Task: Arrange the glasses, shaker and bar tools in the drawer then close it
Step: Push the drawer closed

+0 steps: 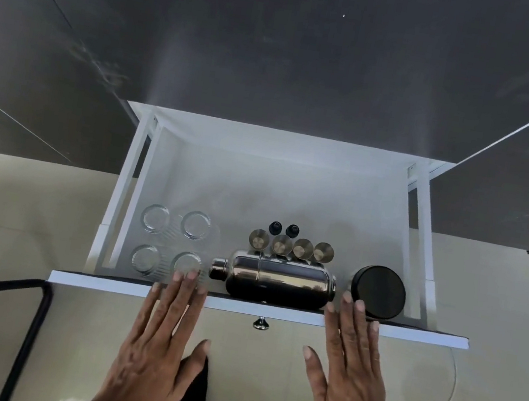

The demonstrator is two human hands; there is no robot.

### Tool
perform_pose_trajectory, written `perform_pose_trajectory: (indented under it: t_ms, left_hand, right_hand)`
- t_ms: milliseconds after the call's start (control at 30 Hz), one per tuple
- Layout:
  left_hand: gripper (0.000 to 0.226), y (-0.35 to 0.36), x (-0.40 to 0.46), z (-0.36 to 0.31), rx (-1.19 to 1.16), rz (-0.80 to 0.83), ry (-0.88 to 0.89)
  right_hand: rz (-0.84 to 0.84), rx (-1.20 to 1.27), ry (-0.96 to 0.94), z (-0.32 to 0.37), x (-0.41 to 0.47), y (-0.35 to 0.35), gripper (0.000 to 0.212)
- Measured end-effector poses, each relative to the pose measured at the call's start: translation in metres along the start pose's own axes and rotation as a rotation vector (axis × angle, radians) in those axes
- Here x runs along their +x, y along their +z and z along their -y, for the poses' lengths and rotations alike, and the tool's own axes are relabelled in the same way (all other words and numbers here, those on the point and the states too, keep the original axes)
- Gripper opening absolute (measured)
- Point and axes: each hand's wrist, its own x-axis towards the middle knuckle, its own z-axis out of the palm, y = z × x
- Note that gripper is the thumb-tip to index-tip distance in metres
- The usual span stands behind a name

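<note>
Reaching toward the white drawer (259,310), both hands are flat and spread wide, holding nothing. The drawer is pulled out from under a dark counter (280,47), and its front edge is the long white strip with a small silver knob (260,323) under the middle. The left hand (157,343) lies to the left of the knob, and its fingertips (190,275) go over the front edge, in front of the nearest glass. The right hand (353,377) lies to the right of the knob, and its fingertips (347,298) go over the front edge too, between the shaker and a black round lid (380,291). Inside the drawer, the shiny shaker (274,280) lies on its side just behind the front edge, right behind the knob. Four clear glasses (171,242) stand in a square in the left part of the drawer. Four small gold cups (292,248) sit in a row just behind the shaker, and two little black tops (284,228) sit behind those. A black metal frame (28,329) stands on the pale floor (9,229), left of the drawer.
</note>
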Motion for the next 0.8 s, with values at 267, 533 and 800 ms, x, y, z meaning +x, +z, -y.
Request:
perform_pose_trajectory:
  t_ms: [267, 533, 800]
  left_hand:
    - [0.078, 0.005, -0.006, -0.008, 0.048, 0.019, -0.027]
    - [0.084, 0.004, 0.029, 0.008, 0.102, 0.056, -0.015]
    - [0.085, 0.001, 0.110, 0.034, 0.146, 0.048, -0.019]
  right_hand:
    - [0.039, -0.032, -0.007, -0.005, -0.001, 0.008, 0.070]
    - [0.031, -0.065, -0.006, -0.008, 0.033, 0.007, 0.073]
    - [0.004, -0.100, 0.021, -0.015, 0.117, 0.005, 0.076]
